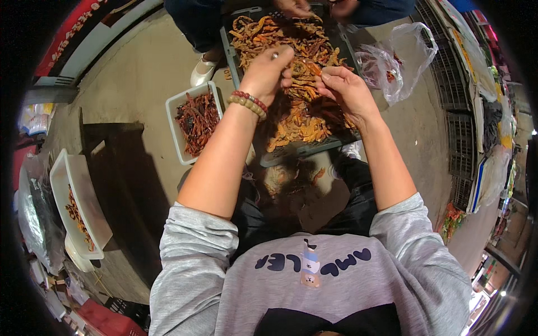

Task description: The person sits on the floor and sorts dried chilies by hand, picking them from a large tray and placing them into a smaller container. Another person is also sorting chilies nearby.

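Observation:
A dark plastic crate (pixel 294 149) stands before me, spread with wrinkled, yellow-brown, finger-shaped pieces of produce (pixel 300 126), perhaps dried peppers or roots. Between the thumb and fingers of my right hand (pixel 351 90) is a glossy orange-red piece (pixel 312 67), its tip pointing up and left over the crate. My left hand (pixel 269 71) hovers above the heap with curled fingers, slightly blurred; whether it holds anything is hidden. Two beaded bracelets (pixel 248 104) circle the left wrist. To the left of the crate, a white plastic tub (pixel 173 126) contains dark red strips (pixel 195 124).
Across the crate, another person's hand (pixel 294 6) reaches over its far edge. A clear plastic bag (pixel 393 63) lies to the right. At far left stands a white bin (pixel 82 201) with some pieces inside. Stacked black crates (pixel 460 130) line the right side.

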### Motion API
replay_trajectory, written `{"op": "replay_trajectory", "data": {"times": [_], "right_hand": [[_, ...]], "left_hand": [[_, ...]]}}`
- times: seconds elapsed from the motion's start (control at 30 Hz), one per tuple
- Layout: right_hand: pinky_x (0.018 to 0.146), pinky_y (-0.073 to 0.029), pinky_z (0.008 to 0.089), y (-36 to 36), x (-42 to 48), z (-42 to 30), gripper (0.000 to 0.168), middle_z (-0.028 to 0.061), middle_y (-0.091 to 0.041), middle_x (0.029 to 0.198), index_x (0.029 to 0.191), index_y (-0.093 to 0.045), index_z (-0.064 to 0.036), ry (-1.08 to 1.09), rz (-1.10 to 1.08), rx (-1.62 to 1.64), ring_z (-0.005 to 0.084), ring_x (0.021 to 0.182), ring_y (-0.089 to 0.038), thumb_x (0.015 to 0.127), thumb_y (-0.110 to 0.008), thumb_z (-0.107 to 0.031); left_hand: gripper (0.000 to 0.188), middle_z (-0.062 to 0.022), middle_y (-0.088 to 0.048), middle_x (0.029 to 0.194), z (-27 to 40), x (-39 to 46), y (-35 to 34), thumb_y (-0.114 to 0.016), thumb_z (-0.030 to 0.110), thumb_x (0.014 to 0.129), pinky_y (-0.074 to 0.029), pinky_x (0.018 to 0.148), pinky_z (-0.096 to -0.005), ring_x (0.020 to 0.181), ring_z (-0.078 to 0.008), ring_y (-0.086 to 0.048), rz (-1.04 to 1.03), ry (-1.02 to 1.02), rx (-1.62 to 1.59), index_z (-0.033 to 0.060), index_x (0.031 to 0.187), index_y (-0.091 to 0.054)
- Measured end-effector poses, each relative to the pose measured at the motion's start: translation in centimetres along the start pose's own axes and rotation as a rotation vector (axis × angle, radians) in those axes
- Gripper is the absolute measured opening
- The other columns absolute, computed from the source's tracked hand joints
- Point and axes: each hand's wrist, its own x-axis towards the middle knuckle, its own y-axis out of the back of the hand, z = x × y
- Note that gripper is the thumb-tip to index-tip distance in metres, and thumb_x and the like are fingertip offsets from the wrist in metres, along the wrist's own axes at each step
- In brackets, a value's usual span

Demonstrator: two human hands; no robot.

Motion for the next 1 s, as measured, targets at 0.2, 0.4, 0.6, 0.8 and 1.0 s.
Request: {"op": "replay_trajectory", "data": {"times": [0.2,0.4,0.6,0.8,1.0], "right_hand": [[0.067,-0.048,0.0205,-1.8,-1.1,-1.0,0.026,0.0122,-0.058,0.087,0.101,-0.048,0.007,0.046,-0.051,0.041,0.0138,0.076,-0.058,0.081,-0.054,-0.007],[0.061,-0.047,0.021,1.4,-0.1,-0.9,0.027,0.007,-0.06,0.085,0.103,-0.051,0.001,0.12,0.072,-0.176,0.0093,0.069,-0.055,0.081,-0.054,-0.014],[0.051,-0.044,0.0202,6.1,4.0,5.7,0.02,0.0004,-0.057,0.079,0.101,-0.054,-0.002,-0.154,0.013,-0.501,0.0065,0.06,-0.051,0.084,-0.05,-0.012],[0.076,-0.044,0.0343,6.4,6.3,12.9,0.016,0.0114,-0.062,0.089,0.086,-0.066,-0.013,-0.058,0.027,-1.043,0.025,0.082,-0.058,0.076,-0.06,-0.023],[0.073,-0.045,0.0375,2.5,7.0,12.9,0.018,0.0088,-0.06,0.093,0.094,-0.064,-0.018,-0.028,0.072,-1.282,0.0266,0.085,-0.057,0.079,-0.054,-0.021]], "left_hand": [[0.023,0.001,-0.041,0.071,-2.2,-0.1,-1.9,-0.044,0.024,0.089,-0.032,0.045,-0.0183,0.056,-0.0053,-0.037,-0.072,0.058,-0.038,0.0016,0.093,-0.047],[0.022,0.0005,-0.039,0.065,0.8,0.6,0.2,-0.046,0.027,0.087,-0.028,0.042,-0.0188,0.052,-0.0071,-0.034,0.18,-0.089,0.015,0.0055,0.079,-0.048],[0.026,-0.0004,-0.037,0.065,3.0,0.6,3.8,-0.045,0.031,0.088,-0.025,0.041,-0.0202,0.051,-0.0086,-0.03,0.17,-0.192,-0.159,0.0073,0.076,-0.046],[0.029,-0.0034,-0.044,0.075,3.1,1.1,4.8,-0.042,0.032,0.088,-0.032,0.047,-0.0215,0.06,-0.0116,-0.039,0.151,-0.241,-0.219,0.0041,0.095,-0.045],[0.028,-0.006,-0.05,0.077,3.3,0.9,4.9,-0.042,0.029,0.089,-0.037,0.051,-0.0241,0.063,-0.0151,-0.048,0.137,-0.235,-0.269,0.0027,0.098,-0.047]]}}
